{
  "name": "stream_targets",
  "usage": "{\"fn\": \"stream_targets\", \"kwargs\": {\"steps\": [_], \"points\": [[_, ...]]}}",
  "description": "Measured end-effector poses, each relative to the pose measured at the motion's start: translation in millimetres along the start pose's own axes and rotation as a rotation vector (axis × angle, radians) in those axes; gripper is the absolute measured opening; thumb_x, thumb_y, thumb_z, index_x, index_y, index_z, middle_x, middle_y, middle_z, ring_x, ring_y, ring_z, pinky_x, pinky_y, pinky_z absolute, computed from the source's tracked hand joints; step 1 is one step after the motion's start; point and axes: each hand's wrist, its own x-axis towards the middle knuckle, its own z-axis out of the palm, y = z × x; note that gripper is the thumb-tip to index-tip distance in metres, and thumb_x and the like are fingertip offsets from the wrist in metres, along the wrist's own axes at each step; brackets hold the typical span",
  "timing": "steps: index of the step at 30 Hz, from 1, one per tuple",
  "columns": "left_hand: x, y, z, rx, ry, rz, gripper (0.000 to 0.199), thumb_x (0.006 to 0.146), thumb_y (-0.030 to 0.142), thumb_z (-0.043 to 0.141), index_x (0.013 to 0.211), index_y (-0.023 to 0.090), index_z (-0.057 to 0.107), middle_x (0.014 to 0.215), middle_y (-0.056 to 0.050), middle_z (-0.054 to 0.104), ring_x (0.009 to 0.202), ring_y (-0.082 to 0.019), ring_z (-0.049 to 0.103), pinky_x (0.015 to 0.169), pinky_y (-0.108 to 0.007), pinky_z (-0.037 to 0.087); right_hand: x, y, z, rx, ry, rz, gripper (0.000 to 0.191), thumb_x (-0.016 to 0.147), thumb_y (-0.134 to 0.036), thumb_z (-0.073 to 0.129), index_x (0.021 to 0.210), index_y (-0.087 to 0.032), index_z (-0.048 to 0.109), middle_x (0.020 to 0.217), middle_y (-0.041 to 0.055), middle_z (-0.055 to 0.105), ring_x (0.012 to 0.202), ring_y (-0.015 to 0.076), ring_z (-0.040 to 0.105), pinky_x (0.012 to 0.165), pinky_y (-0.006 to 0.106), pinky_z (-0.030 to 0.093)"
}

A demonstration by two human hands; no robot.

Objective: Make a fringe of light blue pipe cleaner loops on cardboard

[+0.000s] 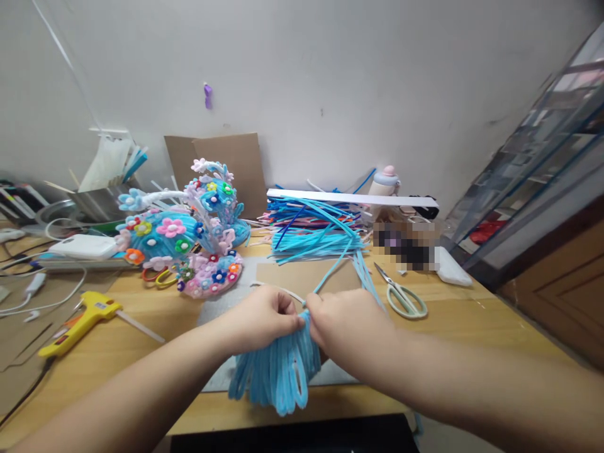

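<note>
A bundle of looped light-blue pipe cleaners (278,371) hangs from between my two hands, its loops spread over the table's front edge. My left hand (264,318) pinches the bundle's gathered top from the left. From the right, my right hand (344,321) is closed on the same top, the fingertips of both nearly meeting. A blue pipe cleaner (333,267) rises from the pinch towards the upper right, and a pale one (278,287) runs out to the upper left. The fingers partly hide the gathered point.
Behind lies a pile of pipe cleaners (311,242). Green-handled scissors (406,299) lie to the right. Flower-covered blue pipe-cleaner crafts (170,242) stand at the left, near a yellow glue gun (78,324) with its cord. A grey mat (217,314) lies under my hands.
</note>
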Motion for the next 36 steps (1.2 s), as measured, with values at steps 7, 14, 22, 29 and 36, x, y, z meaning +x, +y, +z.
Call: {"fn": "stream_targets", "kwargs": {"steps": [7, 14, 22, 29, 36], "points": [[-8, 9, 16.1, 0.080, 0.279, -0.011, 0.021, 0.074, 0.030, 0.050, 0.059, 0.016, 0.054, 0.056, 0.002, 0.053, 0.055, -0.012, 0.045, 0.050, -0.023, 0.030, -14, 0, 42, 0.280, 0.351, 0.114, 0.028, 0.090, -0.026, 0.039, 0.081, -0.017, 0.064, 0.071, 0.0079, 0.068, 0.066, 0.0213, 0.064, 0.054, 0.028, 0.034], [-4, 1, 35.0, 0.137, 0.503, 0.017, 0.019, 0.077, 0.027, 0.050, 0.062, 0.017, 0.055, 0.065, -0.001, 0.059, 0.063, -0.015, 0.052, 0.057, -0.025, 0.033, -6, -4, 82, 1.064, 0.497, 0.257, 0.038, 0.088, -0.037, 0.045, 0.116, -0.018, 0.062, 0.096, 0.0099, 0.069, 0.085, 0.0213, 0.063, 0.072, 0.031, 0.045], [-7, -3, 37.8, 0.182, 0.500, 0.097, 0.018, 0.080, 0.025, 0.049, 0.064, 0.018, 0.052, 0.067, -0.001, 0.058, 0.066, -0.016, 0.051, 0.060, -0.026, 0.033, 13, 6, 101, 1.845, 0.276, 0.259, 0.044, 0.078, -0.039, 0.060, 0.112, -0.012, 0.062, 0.044, -0.0081, 0.035, 0.041, 0.0057, 0.027, 0.042, 0.020, 0.021], [-19, 2, 23.6, 0.272, 0.374, 0.196, 0.018, 0.080, 0.021, 0.047, 0.063, 0.018, 0.048, 0.069, -0.001, 0.057, 0.066, -0.015, 0.050, 0.058, -0.024, 0.033, 3, 30, 71, 1.461, 0.345, -0.057, 0.018, 0.078, -0.033, 0.062, 0.084, -0.018, 0.070, 0.077, 0.0046, 0.060, 0.064, 0.0127, 0.052, 0.057, 0.025, 0.042], [-28, 6, 20.3, 0.411, 0.328, 0.217, 0.016, 0.081, 0.020, 0.045, 0.065, 0.018, 0.048, 0.069, -0.001, 0.054, 0.067, -0.014, 0.050, 0.059, -0.024, 0.033, -1, 27, 55, 1.233, 0.405, -0.192, 0.013, 0.084, -0.027, 0.057, 0.081, -0.018, 0.066, 0.080, 0.0042, 0.058, 0.076, 0.0145, 0.056, 0.069, 0.027, 0.044]]}}
